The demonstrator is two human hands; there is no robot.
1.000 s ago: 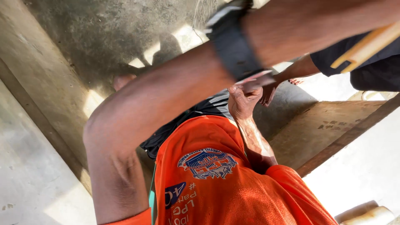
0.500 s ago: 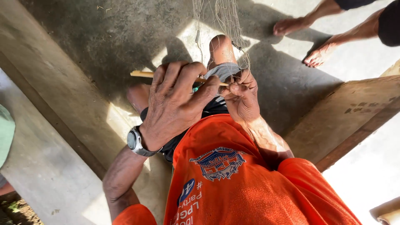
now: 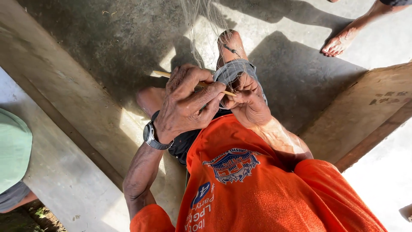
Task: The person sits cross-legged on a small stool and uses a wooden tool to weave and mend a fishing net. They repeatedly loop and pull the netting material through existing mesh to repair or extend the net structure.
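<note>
Seemingly, netting needle (image 3: 195, 82) crosswise, tip rightward.

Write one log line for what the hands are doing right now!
left hand: grips stick | right hand: pinches net | net: hangs over knee | floor: concrete

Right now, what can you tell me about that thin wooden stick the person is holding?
The stick is slim, straight and pale tan, like bamboo or wood. It lies nearly level, tilted slightly down to the right. The left hand pinches it between its fingers, hiding its middle; one end pokes out left, the other reaches the right hand. Fine net threads hang just above.
</note>
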